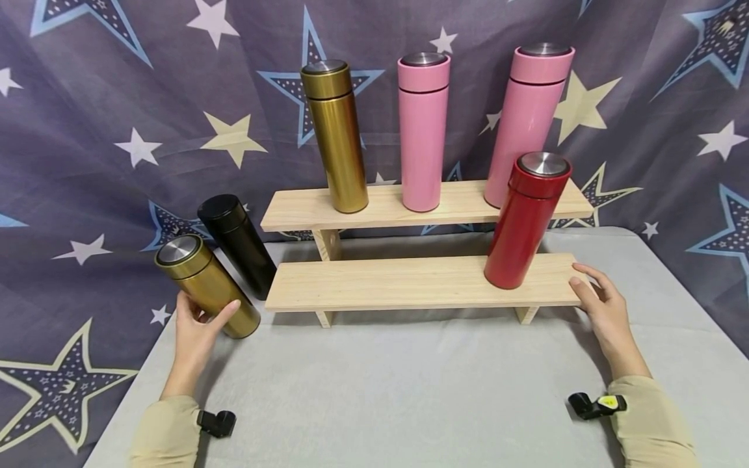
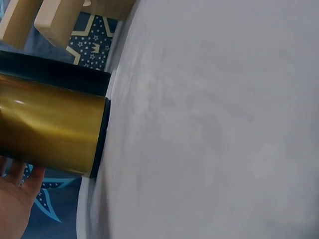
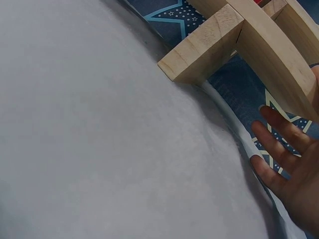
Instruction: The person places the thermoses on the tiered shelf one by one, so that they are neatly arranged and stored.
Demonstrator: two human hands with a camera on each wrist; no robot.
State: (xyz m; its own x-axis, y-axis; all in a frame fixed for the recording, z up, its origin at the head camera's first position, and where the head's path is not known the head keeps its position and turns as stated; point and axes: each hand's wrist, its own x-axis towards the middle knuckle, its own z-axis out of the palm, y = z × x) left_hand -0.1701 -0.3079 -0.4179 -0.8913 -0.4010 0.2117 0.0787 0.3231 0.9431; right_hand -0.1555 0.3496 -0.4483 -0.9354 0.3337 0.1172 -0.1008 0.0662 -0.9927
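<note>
On the left side of the table, a gold thermos bottle stands beside a black thermos bottle. My left hand holds the gold one low on its body, thumb in front and fingers on its left side. In the left wrist view, fingertips meet the gold wall and the bottle's base is on the cloth. At the right end of the lower wooden shelf, my right hand touches the board's end. Its other fingers extend loosely in the right wrist view.
A red thermos bottle stands on the lower shelf, toward the right. The upper shelf bears another gold bottle and two pink bottles, one central and one right. A star-patterned curtain hangs behind.
</note>
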